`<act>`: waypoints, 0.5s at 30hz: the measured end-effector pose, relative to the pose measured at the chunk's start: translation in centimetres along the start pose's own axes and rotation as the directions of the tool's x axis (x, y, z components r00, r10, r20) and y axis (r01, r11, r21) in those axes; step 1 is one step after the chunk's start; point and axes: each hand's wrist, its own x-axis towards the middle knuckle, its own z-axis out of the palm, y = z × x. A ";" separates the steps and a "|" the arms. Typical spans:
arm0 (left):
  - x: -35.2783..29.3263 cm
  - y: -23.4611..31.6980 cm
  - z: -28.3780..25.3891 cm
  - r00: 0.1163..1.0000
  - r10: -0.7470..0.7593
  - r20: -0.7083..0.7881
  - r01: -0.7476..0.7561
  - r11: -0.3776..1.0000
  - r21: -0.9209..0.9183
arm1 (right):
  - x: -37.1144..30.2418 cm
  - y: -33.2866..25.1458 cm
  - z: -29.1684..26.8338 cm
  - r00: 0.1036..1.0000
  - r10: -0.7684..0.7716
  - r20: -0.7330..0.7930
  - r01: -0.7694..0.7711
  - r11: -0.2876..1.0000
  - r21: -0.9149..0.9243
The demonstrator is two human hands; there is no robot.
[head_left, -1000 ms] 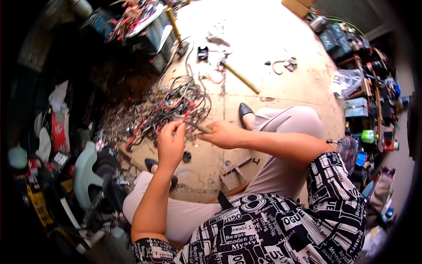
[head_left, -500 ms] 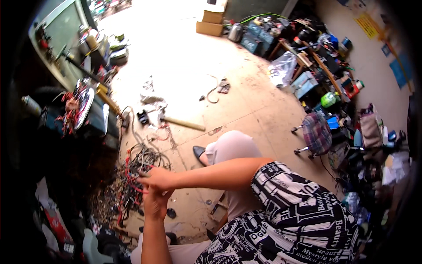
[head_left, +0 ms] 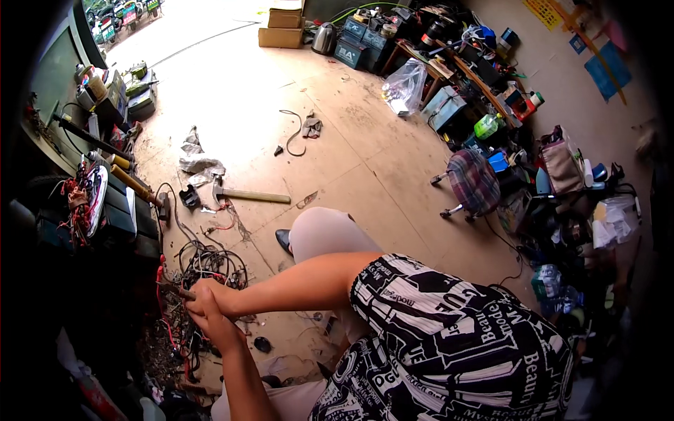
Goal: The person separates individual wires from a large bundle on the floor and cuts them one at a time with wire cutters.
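Observation:
Low at the left, my two hands are pressed together and closed around a hand tool with a narrow brownish metal end point(head_left: 175, 289). It looks like pliers, but its handles are hidden in the grip. My right hand point(head_left: 219, 297) lies on the upper side, its forearm coming across from the patterned sleeve. Against it from below, my left hand point(head_left: 216, 326) overlaps its fingers. By the tool's tip runs a red cable point(head_left: 161, 270). A tangle of black cables point(head_left: 200, 256) lies on the floor just beyond my hands.
A hammer point(head_left: 253, 196) lies on the floor ahead, near a crumpled grey cloth point(head_left: 200, 167). Batteries and a long wooden handle point(head_left: 133, 184) stand at the left. A plaid wheeled stool point(head_left: 474, 182) is at the right, before piled goods and a plastic bag point(head_left: 405, 88).
The view has shifted, so the floor things sit further left and lower. My joined hands have moved slightly, and the tool's metal end now shows more plainly beyond them.

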 end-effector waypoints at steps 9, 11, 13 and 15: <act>1.0 1.3 -0.7 0.959 -0.171 0.225 0.181 0.983 -0.024 | 1.1 0.4 -0.7 0.993 -0.042 -0.106 0.021 0.981 -0.191; 1.5 2.5 -1.7 0.957 -0.163 0.242 0.178 0.983 -0.041 | 1.0 -1.1 -1.0 0.992 0.027 -0.124 -0.072 0.924 -0.375; 1.6 4.1 -2.9 0.987 -0.107 0.123 0.117 0.990 -0.076 | 0.1 -2.8 -1.4 0.988 0.105 -0.113 -0.139 0.927 -0.350; 1.5 5.6 -3.5 0.999 0.019 0.033 -0.016 0.996 -0.083 | -0.2 -3.3 -1.4 0.973 0.180 -0.142 -0.221 0.905 -0.364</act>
